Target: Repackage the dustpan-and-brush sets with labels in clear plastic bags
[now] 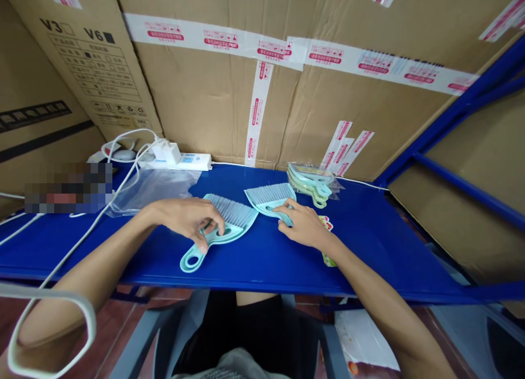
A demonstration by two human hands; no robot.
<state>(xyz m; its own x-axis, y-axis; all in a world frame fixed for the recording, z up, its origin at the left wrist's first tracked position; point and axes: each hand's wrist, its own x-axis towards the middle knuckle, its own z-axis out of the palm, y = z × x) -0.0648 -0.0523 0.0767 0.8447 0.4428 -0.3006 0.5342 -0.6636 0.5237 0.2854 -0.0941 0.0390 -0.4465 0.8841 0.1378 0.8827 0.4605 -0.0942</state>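
Two light-blue hand brushes, each apparently nested in a small matching dustpan, lie on the blue table. Over the left brush and dustpan [241, 220] is my left hand [191, 220], its thumb and curled fingers closed about the neck of the handle. That handle ends in a ring toward the front edge. My right hand [303, 223] grips the right brush and dustpan [270, 196] at the handle end, mostly hidden under the fingers. The bristle heads slant toward each other, their corners nearly meeting. Partly beneath my right wrist lies a colourful printed card [328, 260].
Plastic-wrapped blue and green brush sets [314, 182] are stacked at the back. A clear plastic bag [153, 190] lies at left, before a white power strip [192, 161]. A white cable [88, 242] loops past my left arm. Cardboard walls [213, 105] enclose the table [381, 237].
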